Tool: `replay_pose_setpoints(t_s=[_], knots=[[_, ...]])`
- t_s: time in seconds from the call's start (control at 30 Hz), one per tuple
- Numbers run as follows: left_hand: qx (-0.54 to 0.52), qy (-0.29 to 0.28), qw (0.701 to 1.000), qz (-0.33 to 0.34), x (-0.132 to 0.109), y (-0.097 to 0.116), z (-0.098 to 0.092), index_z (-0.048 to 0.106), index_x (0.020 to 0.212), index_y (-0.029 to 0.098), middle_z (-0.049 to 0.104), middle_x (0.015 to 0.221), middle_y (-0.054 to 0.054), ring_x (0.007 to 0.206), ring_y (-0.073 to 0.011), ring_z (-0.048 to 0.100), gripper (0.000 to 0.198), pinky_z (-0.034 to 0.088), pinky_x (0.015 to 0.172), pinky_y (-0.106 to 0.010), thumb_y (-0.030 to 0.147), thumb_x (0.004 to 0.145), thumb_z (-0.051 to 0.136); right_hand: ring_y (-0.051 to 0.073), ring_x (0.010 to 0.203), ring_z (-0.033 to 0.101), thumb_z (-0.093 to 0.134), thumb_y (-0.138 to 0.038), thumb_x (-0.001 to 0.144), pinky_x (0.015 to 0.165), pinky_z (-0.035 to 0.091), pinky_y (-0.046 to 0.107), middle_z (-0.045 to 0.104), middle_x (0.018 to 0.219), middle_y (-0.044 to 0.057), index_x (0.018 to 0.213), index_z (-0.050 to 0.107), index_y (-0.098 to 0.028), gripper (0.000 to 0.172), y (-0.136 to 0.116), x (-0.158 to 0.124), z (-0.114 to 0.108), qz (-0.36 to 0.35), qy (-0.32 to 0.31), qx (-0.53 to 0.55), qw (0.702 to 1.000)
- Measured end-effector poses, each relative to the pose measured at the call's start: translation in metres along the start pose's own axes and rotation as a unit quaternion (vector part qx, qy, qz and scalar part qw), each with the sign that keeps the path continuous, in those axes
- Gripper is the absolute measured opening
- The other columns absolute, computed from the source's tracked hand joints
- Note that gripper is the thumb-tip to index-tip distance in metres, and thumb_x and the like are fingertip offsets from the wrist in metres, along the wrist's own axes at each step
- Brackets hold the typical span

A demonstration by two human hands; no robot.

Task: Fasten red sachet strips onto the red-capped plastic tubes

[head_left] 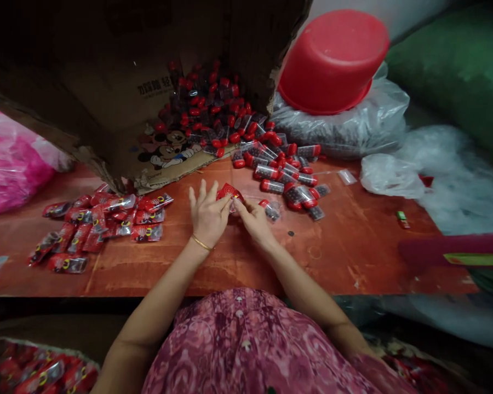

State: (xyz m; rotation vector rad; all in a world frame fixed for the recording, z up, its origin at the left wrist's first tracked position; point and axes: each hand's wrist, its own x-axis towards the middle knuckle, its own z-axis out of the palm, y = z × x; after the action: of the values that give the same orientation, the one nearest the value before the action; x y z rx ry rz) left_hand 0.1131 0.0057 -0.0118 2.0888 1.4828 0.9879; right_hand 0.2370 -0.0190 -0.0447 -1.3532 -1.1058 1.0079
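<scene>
Both hands meet over the middle of the red table (pixel 246 262). Between them is a small red packet (pixel 229 191). My left hand (pixel 208 215) pinches its lower edge with thumb and forefinger, the other fingers spread upward. My right hand (pixel 254 219) is closed at the packet's right side, its thumb and forefinger together. Just right of my right hand lies a clear tube with a red cap (pixel 271 210). Filled red packets (pixel 80 236) lie in a loose group to the left. Red-capped tubes (pixel 267 172) are heaped behind and to the right.
A torn cardboard box (pixel 119 126) stands open at the back, spilling tubes. At the back right, a red tub (pixel 337 60) sits on a plastic bag (pixel 340 134). Pink bags (pixel 12 158) are at far left; a box of packets (pixel 45 372) is below the table.
</scene>
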Motion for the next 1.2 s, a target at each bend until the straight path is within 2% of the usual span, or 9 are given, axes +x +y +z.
replay_pose_setpoints(t_s=[0.13,0.3,0.4,0.67,0.8,0.93,1.0,1.1,1.2], knots=[[-0.156,0.004,0.978,-0.139,-0.016,0.005,-0.003,0.069,0.099,0.021,0.064,0.118,-0.01,0.121,-0.029,0.049,0.034,0.032,0.104,-0.044,0.043,0.074,0.064,0.01,0.05,0.038,0.049,-0.056,0.077,0.05,0.032,0.023,0.044,0.052,-0.004,0.056,0.048,-0.02,0.042,0.002,-0.003,0.007,-0.017,0.067,-0.004,0.998],[-0.46,-0.082,0.809,-0.358,-0.031,0.017,0.001,0.067,0.073,0.015,0.069,0.073,-0.005,0.073,-0.0164,0.064,0.045,0.047,0.068,-0.025,0.057,0.058,0.072,0.01,0.05,0.034,0.043,-0.046,0.084,0.05,0.028,0.025,0.037,0.051,-0.004,0.053,0.039,-0.022,0.04,0.003,-0.02,0.006,-0.078,0.078,-0.084,0.99],[-0.522,-0.034,0.757,-0.391,-0.033,0.025,0.004,0.063,0.065,0.015,0.066,0.064,0.0,0.062,-0.0103,0.06,0.043,0.044,0.062,-0.021,0.048,0.046,0.081,0.011,0.052,0.037,0.043,-0.042,0.085,0.052,0.03,0.025,0.04,0.053,-0.003,0.056,0.04,-0.022,0.036,0.002,-0.025,0.007,-0.097,0.072,-0.104,0.987],[-0.555,-0.033,0.713,-0.426,-0.024,0.019,0.007,0.063,0.064,0.014,0.067,0.063,0.0,0.059,-0.0102,0.06,0.038,0.045,0.061,-0.022,0.039,0.044,0.084,0.014,0.054,0.045,0.03,-0.049,0.09,0.053,0.037,0.026,0.048,0.056,-0.001,0.06,0.046,-0.022,0.044,0.003,-0.031,-0.008,-0.061,0.038,-0.144,0.987],[-0.555,-0.01,0.697,-0.455,-0.02,0.012,0.006,0.065,0.068,0.016,0.068,0.064,0.001,0.056,-0.0079,0.06,0.038,0.043,0.058,-0.019,0.038,0.045,0.084,0.024,0.088,0.054,0.046,-0.049,0.084,0.08,0.042,0.037,0.064,0.093,0.011,0.094,0.06,-0.017,0.036,0.003,-0.029,-0.05,-0.135,0.091,-0.381,0.91],[-0.561,-0.019,0.687,-0.461,-0.021,0.011,0.008,0.066,0.073,0.016,0.069,0.066,0.0,0.057,-0.0092,0.061,0.039,0.044,0.058,-0.019,0.041,0.048,0.083,0.031,0.094,0.054,0.05,-0.037,0.083,0.079,0.042,0.043,0.062,0.109,0.02,0.112,0.057,-0.011,0.04,0.019,-0.028,-0.082,-0.087,0.081,-0.549,0.827],[-0.564,-0.031,0.686,-0.46,-0.023,0.013,0.01,0.067,0.074,0.016,0.07,0.067,-0.001,0.058,-0.0098,0.062,0.039,0.044,0.059,-0.02,0.043,0.049,0.083,0.029,0.09,0.056,0.044,-0.031,0.085,0.078,0.044,0.043,0.064,0.105,0.019,0.109,0.059,-0.011,0.035,0.026,-0.031,-0.086,-0.088,0.078,-0.523,0.844],[-0.555,-0.037,0.693,-0.459,-0.025,0.017,0.011,0.068,0.072,0.015,0.07,0.069,-0.002,0.059,-0.0096,0.061,0.039,0.045,0.062,-0.021,0.044,0.05,0.082,0.023,0.081,0.06,0.04,-0.029,0.085,0.073,0.048,0.037,0.067,0.093,0.012,0.106,0.059,-0.015,0.031,0.02,-0.043,-0.08,-0.102,0.081,-0.355,0.926],[-0.542,-0.039,0.708,-0.451,-0.026,0.021,0.009,0.068,0.067,0.015,0.069,0.066,-0.002,0.06,-0.0101,0.061,0.038,0.045,0.064,-0.022,0.045,0.049,0.081,0.015,0.052,0.055,0.044,-0.033,0.085,0.052,0.046,0.028,0.062,0.065,0.001,0.098,0.06,-0.02,0.025,-0.001,-0.06,-0.072,-0.026,0.045,-0.152,0.987]])
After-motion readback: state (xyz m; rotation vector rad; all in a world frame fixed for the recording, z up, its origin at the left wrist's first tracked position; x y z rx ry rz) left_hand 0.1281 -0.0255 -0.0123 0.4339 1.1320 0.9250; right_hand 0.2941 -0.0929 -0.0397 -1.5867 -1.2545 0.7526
